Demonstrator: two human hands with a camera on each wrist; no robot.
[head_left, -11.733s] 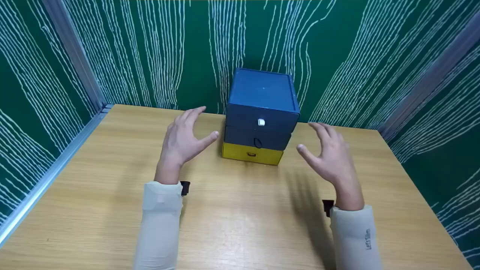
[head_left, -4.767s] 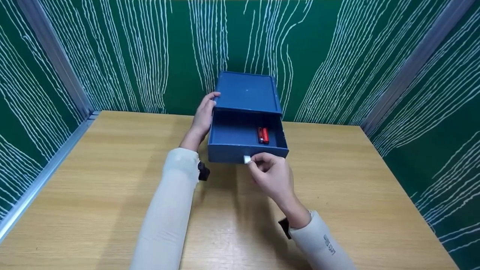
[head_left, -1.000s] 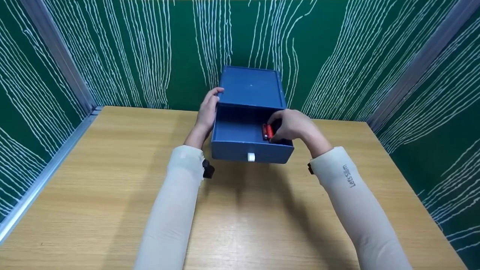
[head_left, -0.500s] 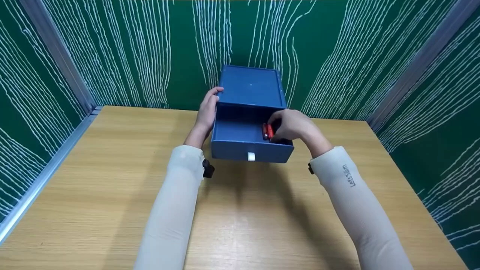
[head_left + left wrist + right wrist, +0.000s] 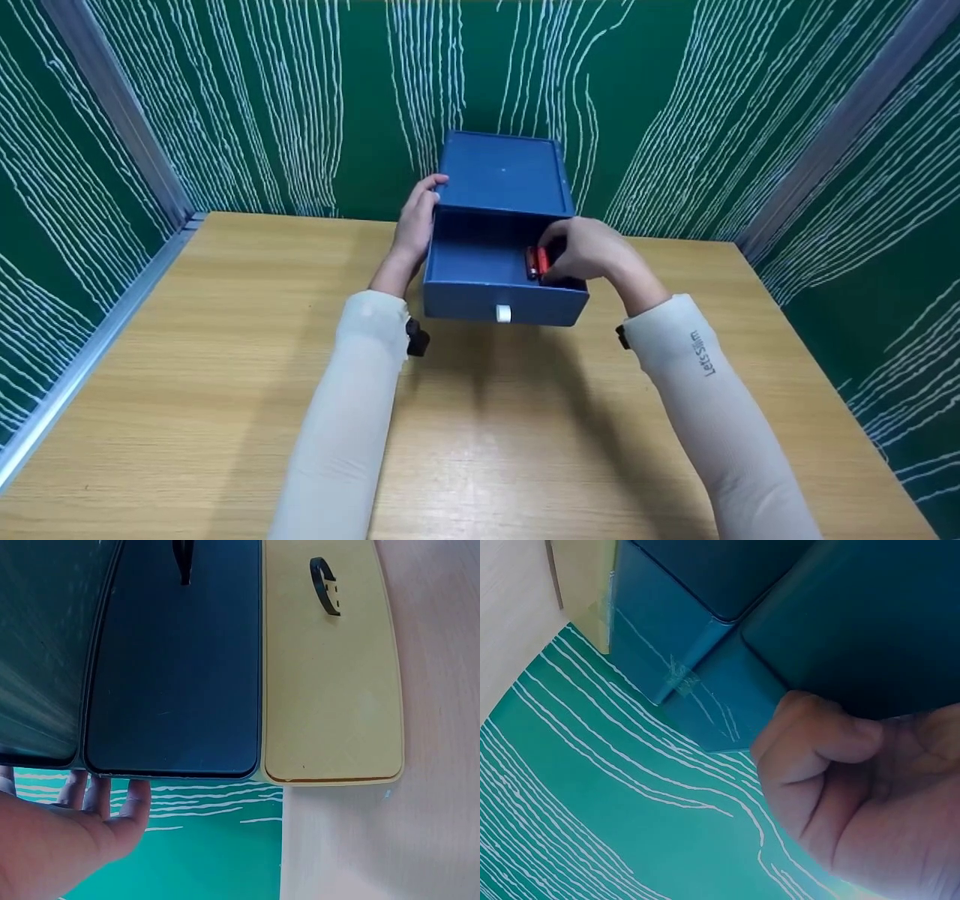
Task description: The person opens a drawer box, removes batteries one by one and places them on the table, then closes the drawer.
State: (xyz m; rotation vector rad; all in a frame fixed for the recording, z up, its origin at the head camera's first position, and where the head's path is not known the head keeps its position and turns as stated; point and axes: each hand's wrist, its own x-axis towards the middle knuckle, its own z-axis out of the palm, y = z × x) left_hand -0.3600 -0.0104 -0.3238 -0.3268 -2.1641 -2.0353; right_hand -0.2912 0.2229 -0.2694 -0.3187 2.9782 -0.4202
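A blue drawer unit (image 5: 504, 172) stands near the back wall, its top drawer (image 5: 457, 301) pulled far out, with a white knob (image 5: 503, 313) on the front. Two small red cylinders that look like batteries (image 5: 532, 262) lie side by side in the drawer's right part. My right hand (image 5: 596, 251) reaches inside over the drawer's right edge; its thumb and forefinger pinch the right-hand battery at its two ends. My left hand (image 5: 415, 225) rests against the unit's left side, fingertips at the top edge. In the left wrist view, the fingers (image 5: 135, 802) press that side.
Below the top drawer are a dark drawer (image 5: 172, 675) and a yellow one (image 5: 330, 690), both closed, each with a black loop pull. The wooden table (image 5: 225, 375) is bounded by green walls (image 5: 375, 165) with white wavy lines.
Earlier the top drawer was closed and both hands hovered apart; the right hand then pulled it out by the knob and moved to the batteries. Over the last second, almost nothing has moved.
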